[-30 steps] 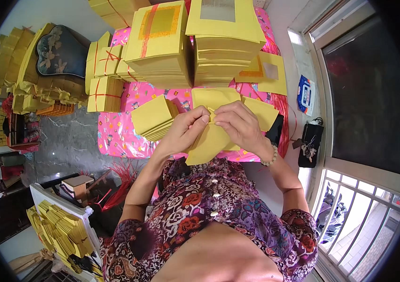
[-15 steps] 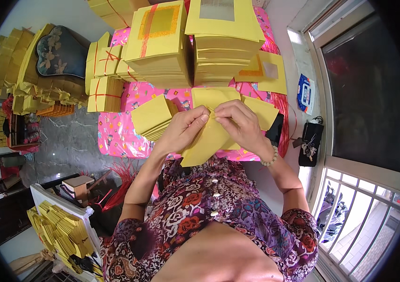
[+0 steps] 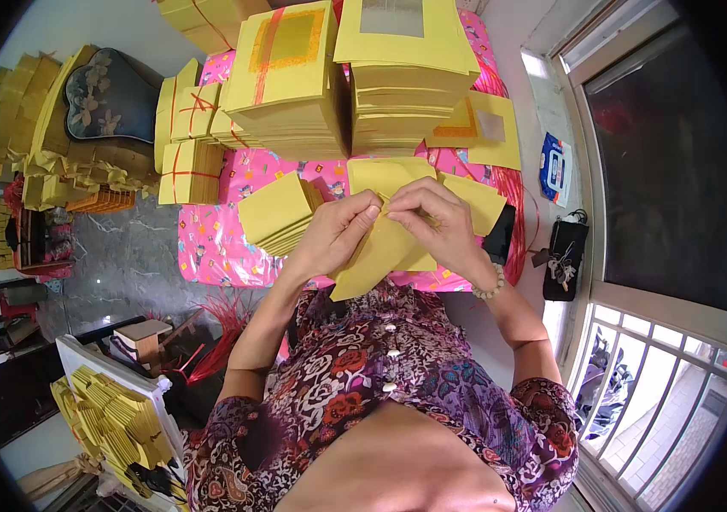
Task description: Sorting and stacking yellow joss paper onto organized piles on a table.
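Pink patterned cloth (image 3: 210,247), apparently bearing yellow paper stacks (image 3: 286,77).

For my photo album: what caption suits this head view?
Both hands, left hand and right hand, pinch a yellow paper sheet over a pink cloth.

Yellow sheet (image 3: 378,252) pinched between left hand (image 3: 335,235) and right hand (image 3: 433,220): thin matt paper, creased, slightly rough looking. Loose stack of yellow sheets (image 3: 276,213) beside it: same matt paper, edges fanned. Tall paper stacks (image 3: 406,77) behind: matt yellow, some with an orange printed square and one with a dull silvery foil patch. Small bundles (image 3: 190,171) tied with thin red string. Pink table cover (image 3: 218,247): glossy, smooth, probably plastic sheet. Bracelet (image 3: 491,288) on the right wrist: pale smooth beads. Blouse (image 3: 397,384): soft patterned cloth. Floor (image 3: 124,264): polished grey stone, reflective. Window grille (image 3: 636,375): painted metal.
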Action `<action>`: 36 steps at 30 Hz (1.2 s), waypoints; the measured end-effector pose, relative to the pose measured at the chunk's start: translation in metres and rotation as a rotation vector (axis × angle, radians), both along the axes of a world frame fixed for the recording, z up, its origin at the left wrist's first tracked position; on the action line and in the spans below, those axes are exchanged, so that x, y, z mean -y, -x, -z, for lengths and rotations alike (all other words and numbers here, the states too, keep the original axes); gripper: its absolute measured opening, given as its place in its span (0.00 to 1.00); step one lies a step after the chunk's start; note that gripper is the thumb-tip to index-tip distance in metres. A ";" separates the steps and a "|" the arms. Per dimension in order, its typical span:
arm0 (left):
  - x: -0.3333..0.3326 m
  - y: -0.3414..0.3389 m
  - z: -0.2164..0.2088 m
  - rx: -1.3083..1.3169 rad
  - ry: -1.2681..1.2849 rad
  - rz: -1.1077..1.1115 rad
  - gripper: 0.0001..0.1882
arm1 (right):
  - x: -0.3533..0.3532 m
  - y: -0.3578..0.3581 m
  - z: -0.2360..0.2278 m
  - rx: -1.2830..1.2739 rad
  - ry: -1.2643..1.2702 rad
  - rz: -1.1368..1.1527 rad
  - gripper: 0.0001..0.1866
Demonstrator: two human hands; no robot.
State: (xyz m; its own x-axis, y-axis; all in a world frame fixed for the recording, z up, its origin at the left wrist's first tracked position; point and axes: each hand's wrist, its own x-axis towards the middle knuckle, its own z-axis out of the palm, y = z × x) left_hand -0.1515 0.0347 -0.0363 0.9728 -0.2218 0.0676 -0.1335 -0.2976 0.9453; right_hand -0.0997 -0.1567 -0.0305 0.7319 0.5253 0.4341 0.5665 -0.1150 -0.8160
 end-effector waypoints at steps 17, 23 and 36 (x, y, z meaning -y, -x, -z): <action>0.004 0.004 0.020 0.104 0.051 -0.095 0.06 | -0.002 -0.005 0.001 0.189 0.082 0.134 0.11; 0.011 -0.001 0.037 0.032 0.479 -0.257 0.05 | -0.003 0.007 0.037 -0.171 -0.189 0.342 0.33; 0.036 0.001 0.073 0.052 0.564 -0.393 0.03 | -0.003 0.026 0.067 -0.670 -0.433 0.197 0.18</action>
